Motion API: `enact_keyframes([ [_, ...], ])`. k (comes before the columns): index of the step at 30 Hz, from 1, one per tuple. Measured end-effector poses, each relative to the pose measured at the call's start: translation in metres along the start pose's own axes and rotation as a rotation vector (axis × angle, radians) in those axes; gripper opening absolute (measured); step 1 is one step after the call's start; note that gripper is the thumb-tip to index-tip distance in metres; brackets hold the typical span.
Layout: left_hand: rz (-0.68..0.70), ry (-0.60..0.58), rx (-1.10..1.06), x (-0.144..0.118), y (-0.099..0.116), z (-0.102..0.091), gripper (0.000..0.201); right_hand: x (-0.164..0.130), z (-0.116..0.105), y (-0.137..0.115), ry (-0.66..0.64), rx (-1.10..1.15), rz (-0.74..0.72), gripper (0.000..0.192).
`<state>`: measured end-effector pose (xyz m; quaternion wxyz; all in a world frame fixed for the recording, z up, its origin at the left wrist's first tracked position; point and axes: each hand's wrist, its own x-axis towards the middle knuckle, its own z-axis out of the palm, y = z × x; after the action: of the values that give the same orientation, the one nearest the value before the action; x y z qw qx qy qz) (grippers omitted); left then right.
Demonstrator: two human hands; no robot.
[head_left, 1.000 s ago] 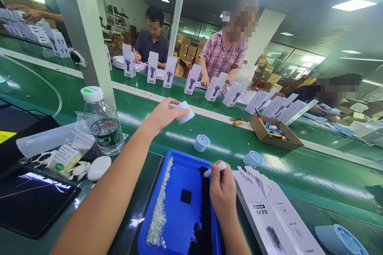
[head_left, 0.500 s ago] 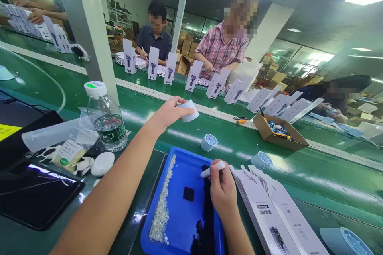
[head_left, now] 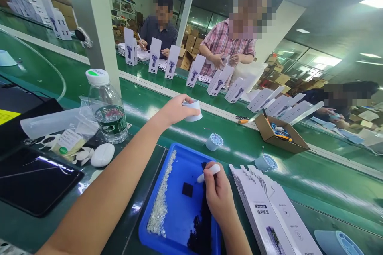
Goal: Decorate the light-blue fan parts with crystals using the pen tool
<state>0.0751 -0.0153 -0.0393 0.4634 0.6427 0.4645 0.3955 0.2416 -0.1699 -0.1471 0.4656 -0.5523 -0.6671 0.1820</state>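
Observation:
Over the green conveyor belt, my left hand is wrapped round a light-blue cup-shaped plastic part. My right hand pinches a white pen-like tool, its tip pointing down and left over the blue tray. Small clear rings line the tray's left side. Tiny black pieces heap along its right side, partly behind my right hand. A black square lies in the middle of the tray.
Light-blue parts stand on the belt. Flat white cartons are stacked right of the tray. At left are a water bottle, a white case and a black tablet. An open cardboard box sits beyond, with co-workers behind standing cartons.
My right hand and the pen-like tool have shifted slightly left and down over the tray. My left hand keeps its hold on the light-blue part, turned slightly. The view has shifted a little.

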Motion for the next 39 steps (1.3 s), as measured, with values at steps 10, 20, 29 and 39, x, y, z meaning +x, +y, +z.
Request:
enact_keyframes([
  [10, -0.019, -0.028, 0.033, -0.007, 0.008, -0.006, 0.044, -0.013, -0.005, 0.015, 0.124, 0.014, 0.086, 0.028],
  [20, -0.012, -0.017, 0.024, -0.007, 0.007, -0.005, 0.04, -0.015, -0.002, 0.018, 0.158, 0.02, 0.045, 0.025],
  [29, -0.002, -0.033, -0.057, -0.002, 0.003, -0.002, 0.038, -0.013, -0.001, 0.014, 0.123, -0.065, 0.02, 0.022],
  [39, -0.147, -0.027, -0.202, 0.003, -0.004, 0.016, 0.018, -0.013, -0.008, 0.0, 0.089, 0.046, -0.06, 0.015],
])
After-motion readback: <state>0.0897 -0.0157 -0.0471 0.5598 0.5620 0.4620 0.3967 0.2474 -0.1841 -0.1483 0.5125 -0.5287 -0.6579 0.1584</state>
